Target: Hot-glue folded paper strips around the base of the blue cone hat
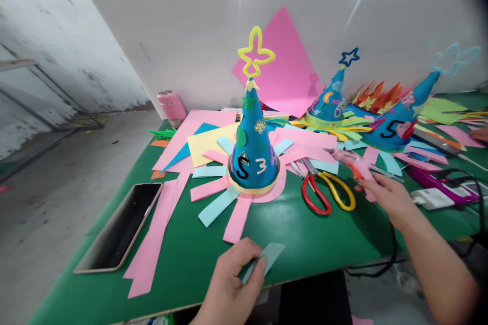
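Near the table's front edge, my left hand point(238, 274) pinches a light blue paper strip point(273, 255) between thumb and fingers. On the right, my right hand point(385, 195) is wrapped round a pink glue gun point(358, 167), its nozzle pointing left and its trigger orange. Between and beyond my hands stands a blue cone party hat point(253, 147), upright, with a yellow pipe-cleaner shape on its tip and "S" and "3" on its front. Pink and light blue strips point(218, 205) fan out round its base. Scissors point(330, 190) with red and yellow handles lie left of the glue gun.
A phone point(124, 226) and pink paper strips point(150, 254) lie at the left. Behind are a pink bottle point(172, 107) and two more decorated cone hats point(330, 101). A purple power strip point(444, 180) with a white plug is at the right. A white board point(190, 40) stands along the back.
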`<state>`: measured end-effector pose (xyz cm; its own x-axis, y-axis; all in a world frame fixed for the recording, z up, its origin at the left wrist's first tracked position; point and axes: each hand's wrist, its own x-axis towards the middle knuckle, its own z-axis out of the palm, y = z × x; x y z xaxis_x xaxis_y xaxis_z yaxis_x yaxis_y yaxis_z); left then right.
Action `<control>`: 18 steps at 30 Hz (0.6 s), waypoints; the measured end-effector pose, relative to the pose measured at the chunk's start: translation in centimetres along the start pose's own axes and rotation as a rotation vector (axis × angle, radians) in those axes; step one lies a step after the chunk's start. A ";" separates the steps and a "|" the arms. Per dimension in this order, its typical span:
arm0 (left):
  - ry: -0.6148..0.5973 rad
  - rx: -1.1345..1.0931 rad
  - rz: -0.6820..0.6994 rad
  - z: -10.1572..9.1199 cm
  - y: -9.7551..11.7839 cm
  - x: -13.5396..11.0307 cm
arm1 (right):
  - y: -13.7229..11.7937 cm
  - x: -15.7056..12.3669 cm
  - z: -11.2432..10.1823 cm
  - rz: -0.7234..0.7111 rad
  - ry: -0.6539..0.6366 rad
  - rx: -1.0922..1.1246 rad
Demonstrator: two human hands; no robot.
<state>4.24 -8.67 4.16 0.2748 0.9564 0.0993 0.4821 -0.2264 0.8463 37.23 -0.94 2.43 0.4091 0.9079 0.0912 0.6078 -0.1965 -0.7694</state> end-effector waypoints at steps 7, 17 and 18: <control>-0.116 0.073 0.119 -1.2 0.1 -0.6 | -2.4 -2.0 -1.5 0.143 -0.151 0.495; -0.242 0.169 0.237 -3.9 -2.3 4.1 | -4.2 -6.6 2.9 -0.315 -0.336 0.113; -0.245 0.188 0.247 -3.7 -2.7 4.6 | -4.3 -7.2 3.8 -0.322 -0.302 0.089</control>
<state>1.09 -2.93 4.26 0.5814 0.8014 0.1407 0.5142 -0.4959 0.6998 29.14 -5.22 2.69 -0.0161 0.9876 0.1562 0.6051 0.1340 -0.7848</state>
